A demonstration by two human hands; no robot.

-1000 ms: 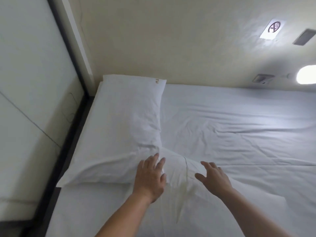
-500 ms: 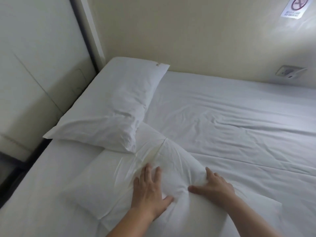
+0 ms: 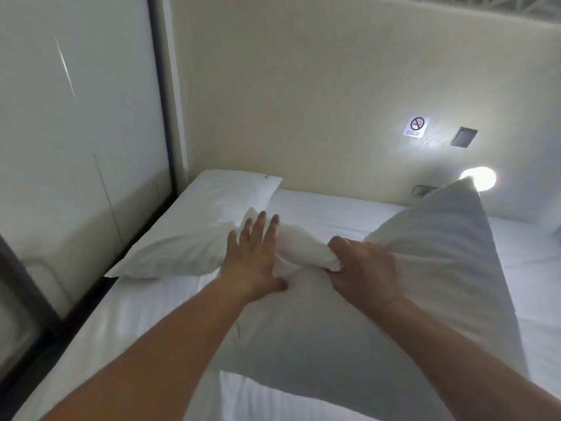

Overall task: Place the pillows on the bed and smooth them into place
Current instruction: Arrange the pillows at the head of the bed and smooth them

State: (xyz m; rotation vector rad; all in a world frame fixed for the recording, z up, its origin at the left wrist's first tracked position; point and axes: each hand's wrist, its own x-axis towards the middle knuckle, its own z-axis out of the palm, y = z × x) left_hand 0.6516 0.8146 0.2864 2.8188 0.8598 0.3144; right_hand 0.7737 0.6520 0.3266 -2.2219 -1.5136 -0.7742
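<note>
A white bed point(image 3: 349, 214) fills the corner — one pillow point(image 3: 197, 235) lies flat. The right hand point(image 3: 361, 268) squeezes the near pillow point(image 3: 425, 284), lifted up; the left hand point(image 3: 255, 259) rests flat — fingers point(image 3: 261, 226) spread.

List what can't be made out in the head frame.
- Near end of the lifted pillow: covered by both forearms.
- Right hand fingertips: buried in the bunched cloth, so the grip depth is unclear.
- Left hand: spread open; contact with the cloth can't be judged.
- No-smoking sign text: too small, washed out.
- Wall socket: partly behind the pillow's raised corner.
- Far pillow tag: too small.
</note>
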